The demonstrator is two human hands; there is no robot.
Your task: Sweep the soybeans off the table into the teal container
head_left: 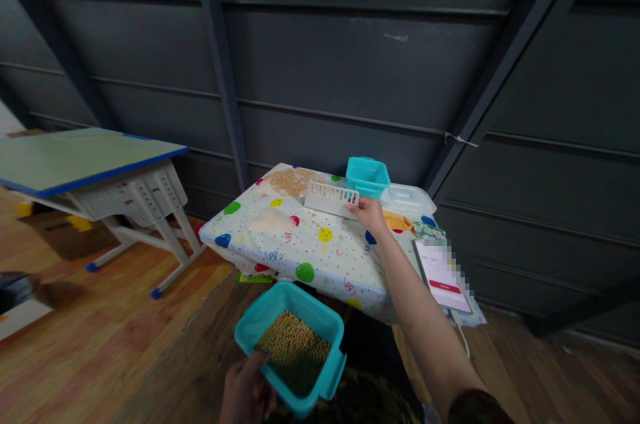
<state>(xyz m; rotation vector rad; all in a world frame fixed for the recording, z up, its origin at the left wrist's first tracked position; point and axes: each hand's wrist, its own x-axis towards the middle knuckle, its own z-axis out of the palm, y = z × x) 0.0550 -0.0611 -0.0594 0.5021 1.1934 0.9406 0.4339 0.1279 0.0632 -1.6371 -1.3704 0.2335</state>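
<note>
My left hand [246, 385] is closed on the near left rim of a teal plastic container [311, 305], held low in front of the table. Inside the container lie yellowish soybeans [289, 334], with darker greenish beans toward the near side. My right hand [370, 214] reaches across the table, its fingers pinching the right end of a long white slotted plastic holder [327, 201]. That holder stands on the tablecloth, slots upward. Just behind its left end spreads a pile of tan beans or grain [290, 181]. Closer to me lies a white grainy heap [273, 221].
A second teal container [367, 174] and a clear lid [409, 199] sit at the table's back right, near an orange cloth-like item [399, 221]. A phone [443, 277] with a cable lies on the right edge. Another desk [85, 157] stands left; a dark wall rises behind.
</note>
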